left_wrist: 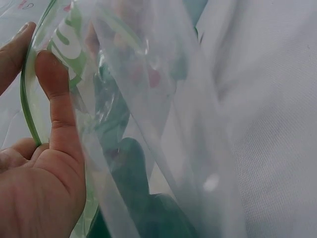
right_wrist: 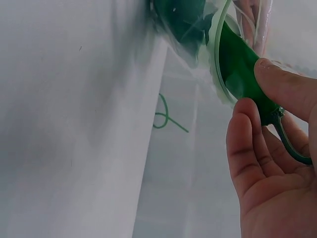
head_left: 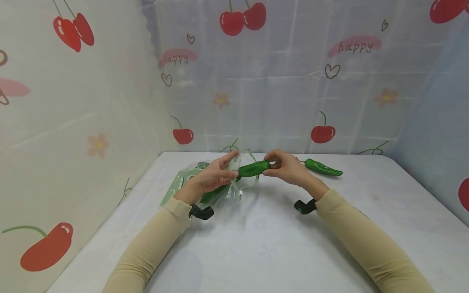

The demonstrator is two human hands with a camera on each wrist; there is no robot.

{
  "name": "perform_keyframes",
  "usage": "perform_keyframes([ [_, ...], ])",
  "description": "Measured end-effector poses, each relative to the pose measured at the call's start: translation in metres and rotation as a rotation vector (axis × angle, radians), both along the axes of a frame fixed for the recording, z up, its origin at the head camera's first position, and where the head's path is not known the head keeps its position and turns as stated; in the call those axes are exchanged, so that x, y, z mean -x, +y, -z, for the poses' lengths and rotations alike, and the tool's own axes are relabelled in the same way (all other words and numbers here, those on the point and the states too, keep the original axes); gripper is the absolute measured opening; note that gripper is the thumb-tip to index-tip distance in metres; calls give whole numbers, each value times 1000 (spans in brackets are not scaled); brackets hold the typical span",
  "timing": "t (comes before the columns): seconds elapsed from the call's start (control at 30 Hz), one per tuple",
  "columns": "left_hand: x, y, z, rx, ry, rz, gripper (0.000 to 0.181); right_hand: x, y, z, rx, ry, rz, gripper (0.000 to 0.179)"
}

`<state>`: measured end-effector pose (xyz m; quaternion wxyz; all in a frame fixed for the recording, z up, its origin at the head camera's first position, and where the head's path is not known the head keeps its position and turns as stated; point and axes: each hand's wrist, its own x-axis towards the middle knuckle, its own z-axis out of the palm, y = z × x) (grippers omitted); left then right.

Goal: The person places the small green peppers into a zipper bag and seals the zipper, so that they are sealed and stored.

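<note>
A clear resealable plastic bag with green print lies tilted on the table, its mouth facing right. My left hand grips the bag near its mouth; in the left wrist view its fingers are at the green-edged rim. Green peppers show through the plastic. My right hand pinches another green pepper by its stem end. The right wrist view shows that pepper with its front part inside the bag's opening and the curved stem against the palm.
One more green pepper lies on the white table, right of my right hand, near the back edge. Cherry-printed sheets hang behind the table and on the left side. Dark wrist mounts sit under both wrists.
</note>
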<state>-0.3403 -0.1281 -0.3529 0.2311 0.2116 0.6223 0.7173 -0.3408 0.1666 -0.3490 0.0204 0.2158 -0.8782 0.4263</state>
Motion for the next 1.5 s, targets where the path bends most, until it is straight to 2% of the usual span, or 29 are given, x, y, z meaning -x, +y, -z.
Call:
perform_keyframes([
  [0.17, -1, 0, -1, 8, -5, -6, 92, 2, -3, 3, 21, 10, -20, 42],
  [0.57, 2, 1, 2, 11, 4, 1, 92, 3, -7, 6, 86, -74, -64, 43],
  [0.93, 1, -1, -1, -11, -2, 10, 93, 5, -3, 7, 111, -103, -117, 40],
  [1.07, 1, -1, 0, -26, -5, 20, 105, 5, -2, 8, 146, -128, -120, 38],
  [1.3, 1, 0, 1, 12, 4, -2, 92, 5, -6, 10, 143, -135, -83, 21],
  [1.5, 0, -1, -1, 13, 6, -5, 91, 6, -9, 9, 158, -150, -82, 17],
])
